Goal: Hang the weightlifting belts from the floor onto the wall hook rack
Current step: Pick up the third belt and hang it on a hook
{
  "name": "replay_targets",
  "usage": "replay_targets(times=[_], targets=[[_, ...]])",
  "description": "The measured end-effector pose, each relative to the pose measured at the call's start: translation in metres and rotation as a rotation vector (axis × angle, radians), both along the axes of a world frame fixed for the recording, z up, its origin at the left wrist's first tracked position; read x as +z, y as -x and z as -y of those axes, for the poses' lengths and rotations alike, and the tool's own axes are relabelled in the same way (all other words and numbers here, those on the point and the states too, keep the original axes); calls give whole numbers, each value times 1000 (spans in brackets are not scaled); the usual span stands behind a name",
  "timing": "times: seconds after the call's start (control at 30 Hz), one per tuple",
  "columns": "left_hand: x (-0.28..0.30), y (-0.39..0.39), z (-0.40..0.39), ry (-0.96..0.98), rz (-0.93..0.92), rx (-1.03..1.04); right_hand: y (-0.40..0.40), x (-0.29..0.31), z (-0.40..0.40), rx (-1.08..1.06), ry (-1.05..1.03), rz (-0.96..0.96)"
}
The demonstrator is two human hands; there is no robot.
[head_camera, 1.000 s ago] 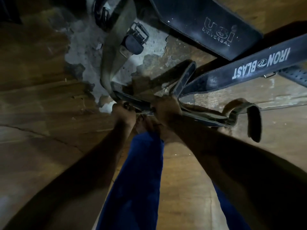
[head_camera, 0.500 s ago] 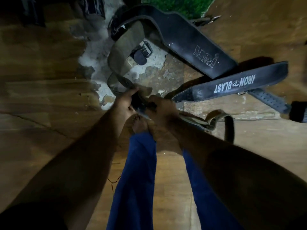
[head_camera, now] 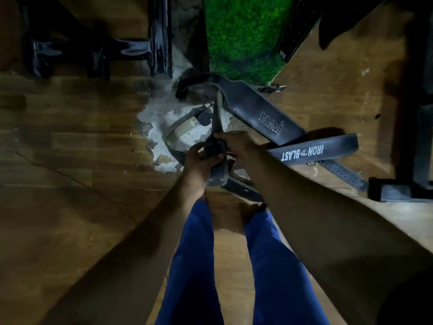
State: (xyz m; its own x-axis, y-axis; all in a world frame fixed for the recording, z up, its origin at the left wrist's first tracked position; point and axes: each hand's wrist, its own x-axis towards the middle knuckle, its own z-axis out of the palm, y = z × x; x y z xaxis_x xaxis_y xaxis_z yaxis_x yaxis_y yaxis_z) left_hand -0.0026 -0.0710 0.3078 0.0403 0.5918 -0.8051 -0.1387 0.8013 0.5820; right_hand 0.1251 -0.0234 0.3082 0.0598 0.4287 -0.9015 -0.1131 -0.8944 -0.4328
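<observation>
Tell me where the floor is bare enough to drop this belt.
Bare wood floor left of the broken concrete patch, below the black frame. Crowded right of both hands: Universal belt and Iron Blast belt overlap.

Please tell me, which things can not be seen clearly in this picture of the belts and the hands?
- Wall hook rack: not in the head view, beyond the frame.
- Held belt: its gripped part is covered by the left hand and right hand.
- IRON BLAST belt: near end hidden under the right forearm.
- Black frame: cut by the top edge, too dark to identify.
</observation>
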Motion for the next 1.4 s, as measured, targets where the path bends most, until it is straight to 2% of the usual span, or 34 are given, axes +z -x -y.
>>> replay_targets(times=[0.1,0.17,0.27,0.33,0.37,0.4,0.43,0.47,0.57,0.7,0.8,0.9,0.97,1.07,1.2,1.33,1.4], targets=[[32,4,2,10,-60,-90,-10,17,7,30,-72,-5],[48,4,-6,95,-72,-17,-17,38,15,82,-161,-28],[57,7,-35,284,127,54,-26,67,30,211,-242,-132],[64,-1,-49,220,160,78,-36,80,41,240,-225,-214],[74,-8,-57,198,137,90,-41,86,45,249,-212,-224],[86,-14,-62,150,39,109,-46,92,49,236,-198,-216],[99,-19,-65,68,-32,121,-50,100,51,181,-192,-193],[116,-24,-66,-12,-21,104,-52,112,52,84,-189,-168],[158,-29,-59,-149,2,-48,-48,146,37,-215,-183,-126],[210,-18,-36,-240,5,-280,-40,180,3,-299,-180,-123],[244,-7,-25,-203,-19,-249,-37,216,7,-235,-197,-122],[272,1,-27,-92,186,6,-43,256,34,-12,-305,-254],[294,-2,-34,-75,214,58,-51,277,55,116,-314,-316],[329,-13,-37,-97,129,-37,-58,298,64,213,-319,-312],[349,-21,-26,-351,34,-166,-67,332,33,39,-380,-285],[379,-18,1,-480,105,-345,-75,372,5,-6,-484,-153],[395,-12,-1,-443,167,-283,-75,391,8,89,-561,-164]])
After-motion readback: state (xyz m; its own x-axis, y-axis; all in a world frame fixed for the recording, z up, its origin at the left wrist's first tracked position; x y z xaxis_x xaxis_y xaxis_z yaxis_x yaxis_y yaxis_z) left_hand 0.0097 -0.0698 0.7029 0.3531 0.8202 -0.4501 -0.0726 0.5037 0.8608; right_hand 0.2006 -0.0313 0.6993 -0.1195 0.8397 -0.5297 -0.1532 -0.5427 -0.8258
